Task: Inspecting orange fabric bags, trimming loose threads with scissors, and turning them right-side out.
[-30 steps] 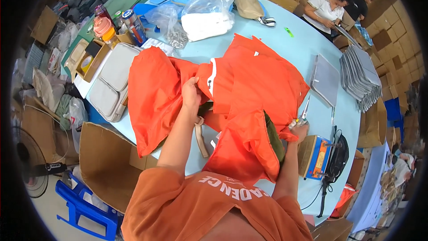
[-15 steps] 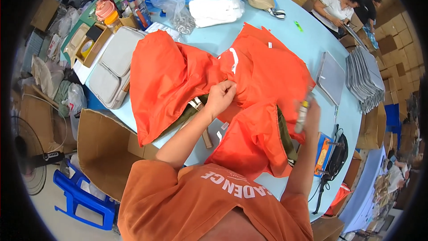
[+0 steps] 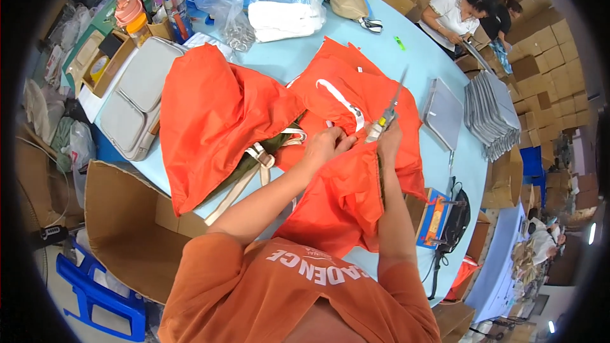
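Watch that bare point: the scissors (image 3: 387, 117) stand over the red cloth (image 3: 343, 194), so a careless wrist could nick the fabric or catch your left hand (image 3: 327, 146), working just to the left. The cream strap (image 3: 232, 195), loose at near left, might snag too. Your right hand (image 3: 389, 143) wraps the handles, tip aimed far and slightly right; your left bends its fingers onto the cloth at mid-table (image 3: 375, 41), though whether it's pinching, you can't tell.
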The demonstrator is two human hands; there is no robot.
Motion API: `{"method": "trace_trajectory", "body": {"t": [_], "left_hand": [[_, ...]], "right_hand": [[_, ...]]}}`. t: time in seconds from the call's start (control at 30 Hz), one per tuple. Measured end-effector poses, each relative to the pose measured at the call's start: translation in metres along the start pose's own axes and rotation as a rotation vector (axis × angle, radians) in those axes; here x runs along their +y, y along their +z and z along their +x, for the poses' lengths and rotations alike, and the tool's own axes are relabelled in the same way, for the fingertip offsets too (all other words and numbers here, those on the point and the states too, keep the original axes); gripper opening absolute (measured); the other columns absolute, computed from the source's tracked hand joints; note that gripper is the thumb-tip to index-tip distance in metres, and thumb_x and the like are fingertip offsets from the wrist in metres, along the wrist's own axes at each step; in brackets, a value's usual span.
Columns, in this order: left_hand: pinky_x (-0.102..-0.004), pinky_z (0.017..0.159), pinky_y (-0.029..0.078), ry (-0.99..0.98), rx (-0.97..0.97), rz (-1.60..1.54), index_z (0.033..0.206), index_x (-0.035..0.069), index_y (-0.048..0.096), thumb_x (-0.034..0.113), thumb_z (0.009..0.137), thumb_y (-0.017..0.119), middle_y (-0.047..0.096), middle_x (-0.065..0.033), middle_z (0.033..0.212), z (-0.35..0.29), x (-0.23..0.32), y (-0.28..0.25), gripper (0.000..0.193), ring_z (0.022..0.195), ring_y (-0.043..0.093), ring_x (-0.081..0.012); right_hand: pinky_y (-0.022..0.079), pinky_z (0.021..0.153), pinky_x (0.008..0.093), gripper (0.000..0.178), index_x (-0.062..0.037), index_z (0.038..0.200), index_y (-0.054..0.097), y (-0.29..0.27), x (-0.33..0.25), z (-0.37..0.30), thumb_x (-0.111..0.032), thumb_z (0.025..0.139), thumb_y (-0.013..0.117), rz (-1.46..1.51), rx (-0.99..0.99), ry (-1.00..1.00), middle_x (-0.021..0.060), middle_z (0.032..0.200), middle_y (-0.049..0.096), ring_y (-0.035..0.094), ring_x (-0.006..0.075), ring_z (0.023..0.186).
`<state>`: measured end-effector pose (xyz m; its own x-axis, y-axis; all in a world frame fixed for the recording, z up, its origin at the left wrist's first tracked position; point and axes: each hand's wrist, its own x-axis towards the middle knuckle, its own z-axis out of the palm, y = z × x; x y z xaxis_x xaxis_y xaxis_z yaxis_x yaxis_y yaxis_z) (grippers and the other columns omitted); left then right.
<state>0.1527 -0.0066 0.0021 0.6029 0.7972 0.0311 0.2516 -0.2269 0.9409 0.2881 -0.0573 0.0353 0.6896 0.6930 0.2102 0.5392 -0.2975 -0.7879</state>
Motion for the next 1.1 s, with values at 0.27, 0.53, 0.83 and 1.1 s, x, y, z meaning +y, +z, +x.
{"method": "trace_trajectory", "body": {"t": [0.27, 0.53, 0.83, 1.1], "left_hand": [[-0.0394, 0.058, 0.044, 0.434, 0.170, 0.359, 0.077, 0.004, 0.045, 0.013, 0.062, 0.061, 0.053, -0.0130, 0.075, 0.016, -0.018, -0.015, 0.024, 0.070, 0.054, -0.0300], [-0.0324, 0.059, 0.044, 0.472, 0.773, 0.031, 0.066, 0.004, 0.038, -0.007, 0.062, 0.053, 0.054, -0.0134, 0.081, 0.047, -0.012, -0.019, 0.019, 0.070, 0.054, -0.0297], [-0.0239, 0.076, 0.039, 0.066, 0.290, -0.779, 0.092, 0.006, 0.048, 0.000, 0.065, 0.051, 0.041, -0.0107, 0.118, 0.018, -0.059, -0.049, 0.027, 0.096, 0.047, -0.0172], [-0.0214, 0.072, 0.037, -0.116, -0.293, -0.865, 0.096, 0.004, 0.050, 0.029, 0.082, 0.055, 0.050, 0.0002, 0.088, 0.010, -0.018, -0.031, 0.030, 0.082, 0.045, -0.0068]], "right_hand": [[0.044, 0.052, 0.0219, 0.026, -0.0050, 0.072, 0.042, 0.005, -0.003, -0.001, -0.005, 0.070, 0.067, 0.596, 0.156, 0.149, 0.0015, 0.066, 0.047, 0.043, 0.0078, 0.054], [0.048, 0.042, 0.0245, 0.022, -0.0078, 0.077, 0.040, 0.028, 0.016, -0.017, -0.004, 0.074, 0.062, 1.014, 0.068, 0.293, -0.0010, 0.067, 0.045, 0.050, 0.0090, 0.052], [0.041, 0.060, 0.0204, 0.022, -0.0066, 0.081, 0.044, -0.021, 0.050, -0.048, -0.004, 0.072, 0.064, 0.610, -0.013, 0.099, -0.0024, 0.074, 0.045, 0.047, 0.0048, 0.066], [0.035, 0.065, 0.0191, 0.013, -0.0048, 0.089, 0.047, -0.038, 0.089, -0.076, -0.007, 0.078, 0.054, 0.721, -0.013, 0.200, -0.0027, 0.075, 0.042, 0.042, 0.0061, 0.070]]}}
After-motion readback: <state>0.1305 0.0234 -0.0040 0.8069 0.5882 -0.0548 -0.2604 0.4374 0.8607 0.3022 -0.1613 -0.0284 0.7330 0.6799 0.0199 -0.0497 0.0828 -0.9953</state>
